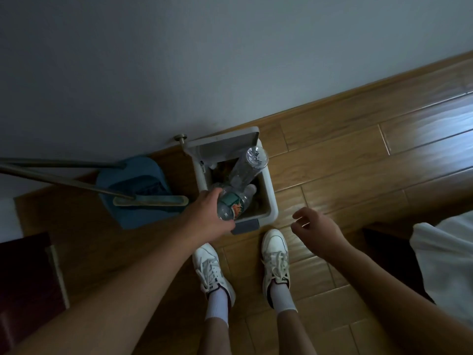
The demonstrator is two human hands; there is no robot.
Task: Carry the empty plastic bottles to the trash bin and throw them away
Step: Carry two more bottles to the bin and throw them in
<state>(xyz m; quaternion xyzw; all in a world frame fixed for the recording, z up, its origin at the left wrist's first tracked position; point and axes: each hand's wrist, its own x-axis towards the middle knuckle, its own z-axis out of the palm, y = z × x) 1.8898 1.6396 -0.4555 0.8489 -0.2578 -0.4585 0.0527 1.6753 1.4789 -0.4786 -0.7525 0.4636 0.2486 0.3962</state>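
The left hand (212, 213) is gripping a clear plastic bottle with a green-and-orange label (234, 202) over the open white rectangular trash bin (271, 190). A second clear plastic bottle (247, 166) is leaning inside the bin, its base pointing toward 1 o'clock. The right hand (316, 230) is hovering empty, fingers loosely curled, at 4 o'clock from the bin. A blue dustpan (133, 175) is lying at 9 o'clock from the bin.

A dim, bluish-grey room — the only bright patch is a pale sheen on the wood floor (435, 124) at right, suggesting light from that side. Wide-angle distortion bends the edges; corners fall dark, and detail is soft throughout.
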